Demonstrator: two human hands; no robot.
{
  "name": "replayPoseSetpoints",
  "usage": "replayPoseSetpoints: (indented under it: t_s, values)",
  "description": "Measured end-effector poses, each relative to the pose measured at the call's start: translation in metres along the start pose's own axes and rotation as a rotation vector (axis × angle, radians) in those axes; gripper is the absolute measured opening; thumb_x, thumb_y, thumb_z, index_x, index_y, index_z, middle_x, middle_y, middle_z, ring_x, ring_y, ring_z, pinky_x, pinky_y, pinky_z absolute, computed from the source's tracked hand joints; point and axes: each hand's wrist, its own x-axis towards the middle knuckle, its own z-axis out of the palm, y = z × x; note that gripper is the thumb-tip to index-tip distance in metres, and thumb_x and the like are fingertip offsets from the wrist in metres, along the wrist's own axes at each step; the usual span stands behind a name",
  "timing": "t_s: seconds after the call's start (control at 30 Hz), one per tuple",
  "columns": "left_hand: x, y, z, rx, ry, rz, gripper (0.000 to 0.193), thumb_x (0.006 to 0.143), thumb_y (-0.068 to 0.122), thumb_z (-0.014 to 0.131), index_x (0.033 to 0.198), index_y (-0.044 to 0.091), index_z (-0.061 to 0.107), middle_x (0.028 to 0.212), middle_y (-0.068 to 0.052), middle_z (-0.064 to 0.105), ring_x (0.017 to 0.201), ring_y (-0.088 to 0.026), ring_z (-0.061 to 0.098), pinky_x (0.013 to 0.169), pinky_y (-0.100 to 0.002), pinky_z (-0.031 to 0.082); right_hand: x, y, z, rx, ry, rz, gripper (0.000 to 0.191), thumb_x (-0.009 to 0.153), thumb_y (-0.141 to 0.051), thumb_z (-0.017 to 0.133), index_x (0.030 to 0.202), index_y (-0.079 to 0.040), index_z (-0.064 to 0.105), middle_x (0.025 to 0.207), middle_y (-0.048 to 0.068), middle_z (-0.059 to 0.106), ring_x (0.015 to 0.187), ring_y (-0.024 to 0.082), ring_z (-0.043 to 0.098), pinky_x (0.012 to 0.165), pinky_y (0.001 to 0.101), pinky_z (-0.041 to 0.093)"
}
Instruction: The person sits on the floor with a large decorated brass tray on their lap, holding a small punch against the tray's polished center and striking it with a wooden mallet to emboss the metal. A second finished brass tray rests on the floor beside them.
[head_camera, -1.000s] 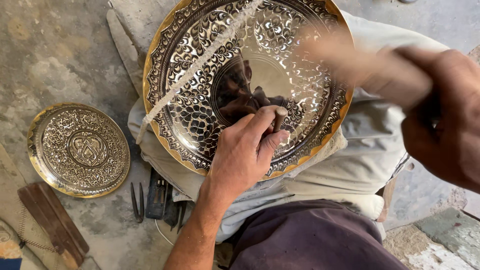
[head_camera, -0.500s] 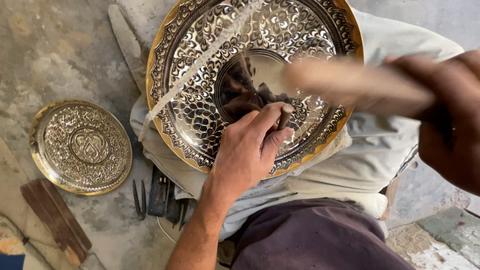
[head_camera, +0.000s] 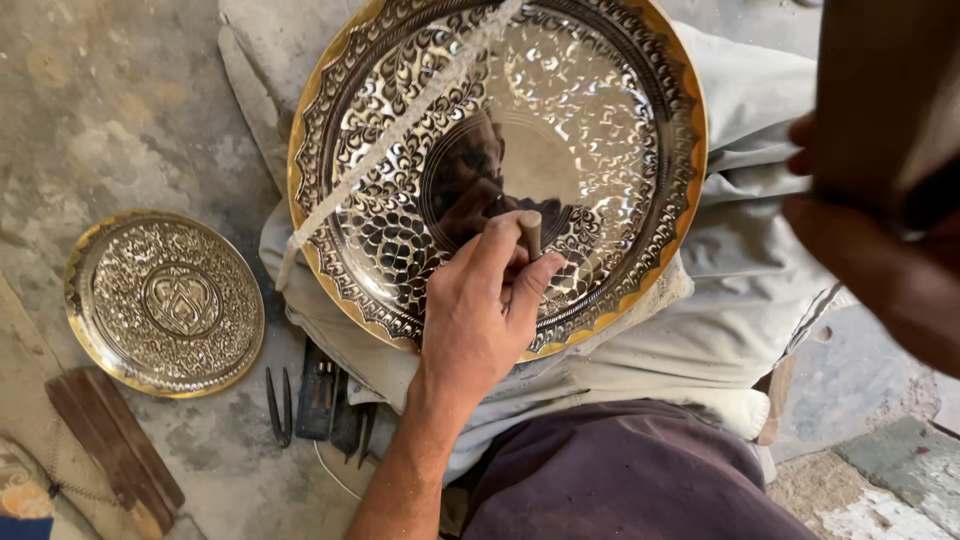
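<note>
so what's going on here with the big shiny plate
A person is engraving a large patterned metal plate propped on cloth over their lap. The left hand holds a small punch against the plate's face, while the right hand has a wooden mallet raised. A smaller finished plate lies on the floor beside some tools.

Place: metal-engraving workshop | Evidence: bare concrete floor (head_camera: 120, 110); small engraved gold-rimmed round metal plate (head_camera: 165, 302); dark steel hand tools (head_camera: 320, 395) lay there

A grey concrete floor (head_camera: 130, 110) bears a small engraved plate (head_camera: 165, 303), dark tools (head_camera: 325, 400), wood (head_camera: 115, 450).
</note>
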Motion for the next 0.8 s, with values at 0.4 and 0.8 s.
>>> replayPoseSetpoints:
  t_s: [0.4, 0.8]
  values:
    - [0.022, 0.000, -0.014, 0.067, -0.226, 0.116, 0.032, 0.099, 0.023, 0.073, 0.126, 0.007, 0.064, 0.084, -0.007, 0.067, 0.072, -0.018, 0.069, 0.062, -0.033, 0.054, -0.021, 0.003, -0.003, -0.068, 0.149, 0.016, 0.061, 0.073, 0.018, 0.068, 0.133, 0.008, 0.060, 0.109, 0.027, 0.066, 0.093, 0.035, 0.068, 0.082, 0.0400, 0.057]
    - [0.035, 0.002, -0.018, 0.099, -0.342, 0.167, 0.032, 0.099, 0.023, 0.074, 0.125, 0.009, 0.060, 0.088, -0.011, 0.065, 0.074, -0.028, 0.067, 0.065, -0.040, 0.052, -0.027, 0.011, 0.025, 0.207, 0.073, 0.230, 0.052, 0.082, -0.002, 0.077, 0.132, -0.004, 0.063, 0.104, 0.017, 0.074, 0.093, 0.025, 0.073, 0.078, 0.0413, 0.059]
